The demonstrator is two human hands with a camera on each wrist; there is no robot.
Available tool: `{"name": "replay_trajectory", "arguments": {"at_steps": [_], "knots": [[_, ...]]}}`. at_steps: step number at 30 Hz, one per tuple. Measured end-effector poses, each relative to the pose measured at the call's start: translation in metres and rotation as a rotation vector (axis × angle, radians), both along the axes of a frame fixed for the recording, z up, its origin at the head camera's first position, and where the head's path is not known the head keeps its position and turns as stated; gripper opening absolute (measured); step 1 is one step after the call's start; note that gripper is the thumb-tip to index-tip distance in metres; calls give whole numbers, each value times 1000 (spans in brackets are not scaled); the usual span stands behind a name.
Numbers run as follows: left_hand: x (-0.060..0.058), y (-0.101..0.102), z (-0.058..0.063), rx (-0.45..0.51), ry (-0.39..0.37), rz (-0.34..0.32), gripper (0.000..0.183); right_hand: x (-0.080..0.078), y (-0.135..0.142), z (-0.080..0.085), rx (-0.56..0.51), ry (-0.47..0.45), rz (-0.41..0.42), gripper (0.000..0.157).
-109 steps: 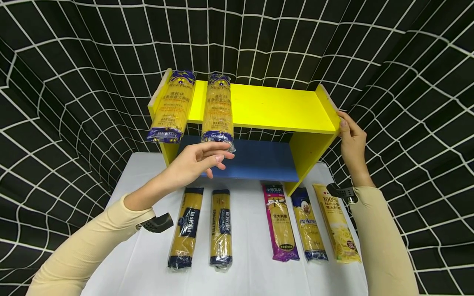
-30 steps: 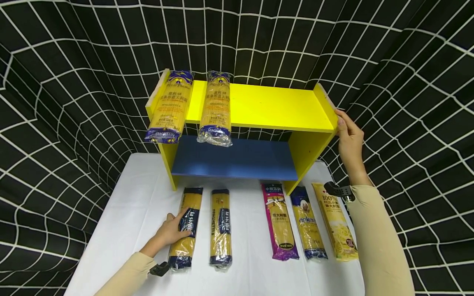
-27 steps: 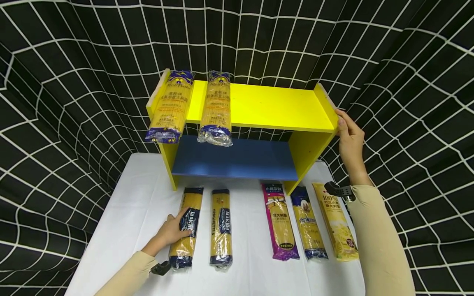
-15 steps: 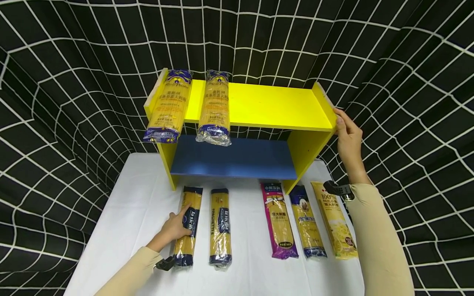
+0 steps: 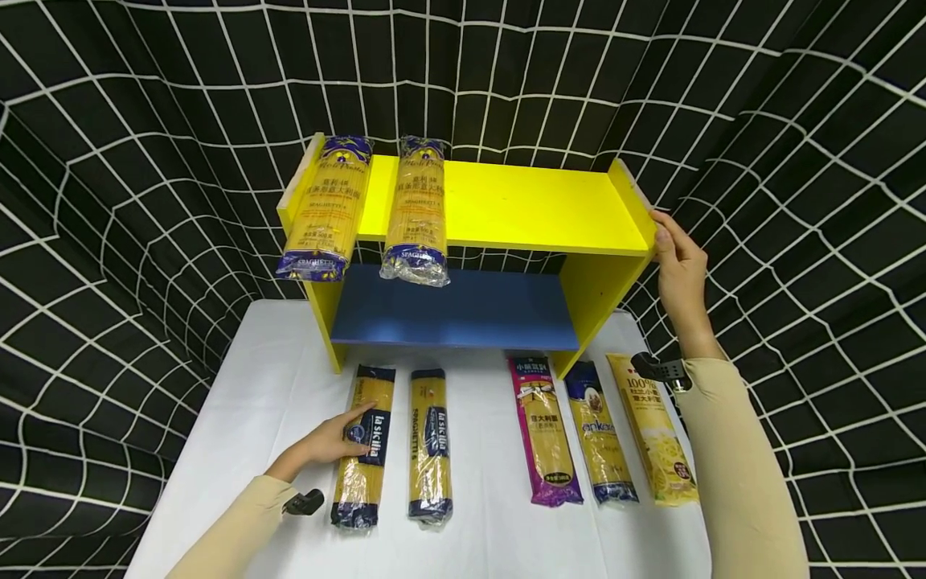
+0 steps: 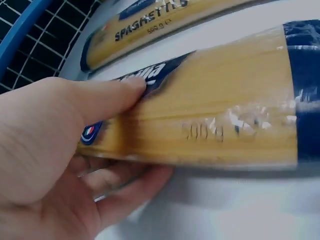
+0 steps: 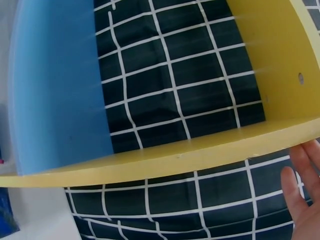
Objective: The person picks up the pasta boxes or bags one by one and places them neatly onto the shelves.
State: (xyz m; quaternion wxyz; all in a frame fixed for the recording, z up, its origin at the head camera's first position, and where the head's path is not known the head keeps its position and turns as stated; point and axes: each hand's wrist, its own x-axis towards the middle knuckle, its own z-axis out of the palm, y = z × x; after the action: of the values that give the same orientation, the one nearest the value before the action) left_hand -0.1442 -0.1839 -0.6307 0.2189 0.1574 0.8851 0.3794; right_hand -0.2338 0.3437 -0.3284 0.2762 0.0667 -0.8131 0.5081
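My left hand (image 5: pixel 329 438) holds a clear-wrapped "la sicilia" spaghetti packet (image 5: pixel 362 482) on the table, at its left edge. In the left wrist view, the thumb lies across the dark blue label and the other fingers curl in at the packet's side (image 6: pixel 225 110). A matching spaghetti packet (image 5: pixel 430 434) lies just to the right. My right hand (image 5: pixel 682 269) touches the outer face of the right panel of a yellow and blue shelf unit (image 5: pixel 535 205). In the right wrist view, that hand's fairly straight fingers (image 7: pixel 305 167) meet the panel from outside.
Two yellow spaghetti packets (image 5: pixel 415 209) lie on the upper shelf's left half, their ends overhanging the front. A lower blue shelf (image 5: pixel 463 310) sits beneath. On the table's (image 5: pixel 485 531) right are a pink-edged pasta packet (image 5: pixel 546 434), a blue-ended one (image 5: pixel 600 434) and a yellow one (image 5: pixel 654 434).
My left hand has come down from the upper shelf's overhanging packet to the left packet on the table. Lately that packet has shifted slightly under it. My right hand stays at the panel.
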Motion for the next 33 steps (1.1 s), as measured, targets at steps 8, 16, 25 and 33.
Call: {"name": "replay_trajectory", "arguments": {"at_steps": [8,16,25,33], "knots": [[-3,-6,2,207,-28,-3,90,1,-1,0,-15,0,2,37],[-4,-9,11,276,-155,-35,88,-1,1,-1,-18,29,12,37],[-1,-19,21,338,-206,12,82,0,-3,1,-8,-6,-1,37],[-2,-21,51,411,-98,-164,77,0,-2,1,-18,15,7,37]]}}
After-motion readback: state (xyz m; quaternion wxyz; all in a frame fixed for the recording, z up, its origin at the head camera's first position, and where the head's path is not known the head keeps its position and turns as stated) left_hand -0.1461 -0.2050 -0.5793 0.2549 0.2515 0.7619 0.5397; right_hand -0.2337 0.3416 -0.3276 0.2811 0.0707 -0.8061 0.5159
